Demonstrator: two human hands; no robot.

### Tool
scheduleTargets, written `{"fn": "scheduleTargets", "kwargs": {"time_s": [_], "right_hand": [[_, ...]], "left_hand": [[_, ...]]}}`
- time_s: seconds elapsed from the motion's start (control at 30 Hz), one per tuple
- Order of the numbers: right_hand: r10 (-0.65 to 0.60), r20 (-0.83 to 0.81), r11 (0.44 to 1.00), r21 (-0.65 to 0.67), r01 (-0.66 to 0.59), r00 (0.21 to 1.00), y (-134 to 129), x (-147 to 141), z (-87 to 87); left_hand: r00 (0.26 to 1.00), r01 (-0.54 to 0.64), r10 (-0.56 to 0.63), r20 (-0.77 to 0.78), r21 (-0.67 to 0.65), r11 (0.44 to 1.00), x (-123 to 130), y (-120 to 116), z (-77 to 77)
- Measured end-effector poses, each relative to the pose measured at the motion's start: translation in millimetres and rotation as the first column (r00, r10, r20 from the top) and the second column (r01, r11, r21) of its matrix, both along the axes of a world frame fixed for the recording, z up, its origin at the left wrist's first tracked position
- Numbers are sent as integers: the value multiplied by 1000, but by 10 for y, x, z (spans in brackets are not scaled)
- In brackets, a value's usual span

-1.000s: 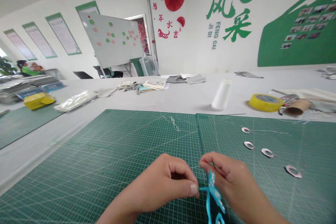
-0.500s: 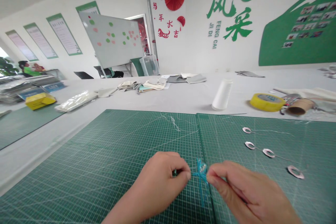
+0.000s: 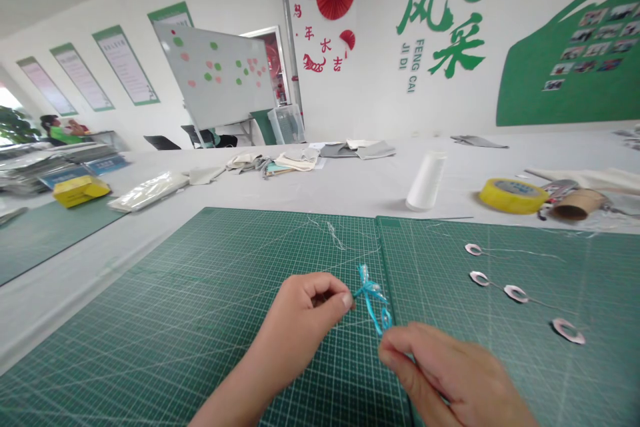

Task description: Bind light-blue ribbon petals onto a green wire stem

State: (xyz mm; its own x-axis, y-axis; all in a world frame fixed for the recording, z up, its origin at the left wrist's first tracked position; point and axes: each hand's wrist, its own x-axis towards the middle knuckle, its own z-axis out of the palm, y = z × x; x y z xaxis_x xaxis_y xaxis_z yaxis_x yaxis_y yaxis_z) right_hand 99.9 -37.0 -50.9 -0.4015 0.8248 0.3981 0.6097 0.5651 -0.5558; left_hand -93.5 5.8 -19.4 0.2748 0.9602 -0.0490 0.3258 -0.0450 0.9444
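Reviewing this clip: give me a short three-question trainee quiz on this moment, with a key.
1. True or false: the tape roll sits beyond the cutting mats, not on them.
2. What colour is the cord at the left hand's fingertips? A) blue B) red C) yellow
3. How many small rings lie on the right mat?

Key: 1 true; 2 A; 3 four.
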Motion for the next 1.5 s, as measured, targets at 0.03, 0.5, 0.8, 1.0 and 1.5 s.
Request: {"fn": "scheduleTargets", "kwargs": {"time_s": [0.03,0.5,0.8,1.0,1.5], "right_hand": [[-1,-10,1000,-17,1,1000,3,-7,-2],[-122,-133,937,-342,70,984,168,-15,-108],[-111,-64,956,-281,89,992,248,-13,-245],[-358,4,780,551,297,934,250,71,-156],[-179,-107,795,569,208,978,151,93,4]], "left_hand": [[999,-3,4,37,-25,1000,0,3,0],[894,218,-52,446,-330,919,-35,-33,-1],[933,129,-44,357,-220,967,13,-64,30],[966,10,33,256,-165,986,26,-28,28],[995,86,-84,51,-30,996,57,-45,-88]]}}
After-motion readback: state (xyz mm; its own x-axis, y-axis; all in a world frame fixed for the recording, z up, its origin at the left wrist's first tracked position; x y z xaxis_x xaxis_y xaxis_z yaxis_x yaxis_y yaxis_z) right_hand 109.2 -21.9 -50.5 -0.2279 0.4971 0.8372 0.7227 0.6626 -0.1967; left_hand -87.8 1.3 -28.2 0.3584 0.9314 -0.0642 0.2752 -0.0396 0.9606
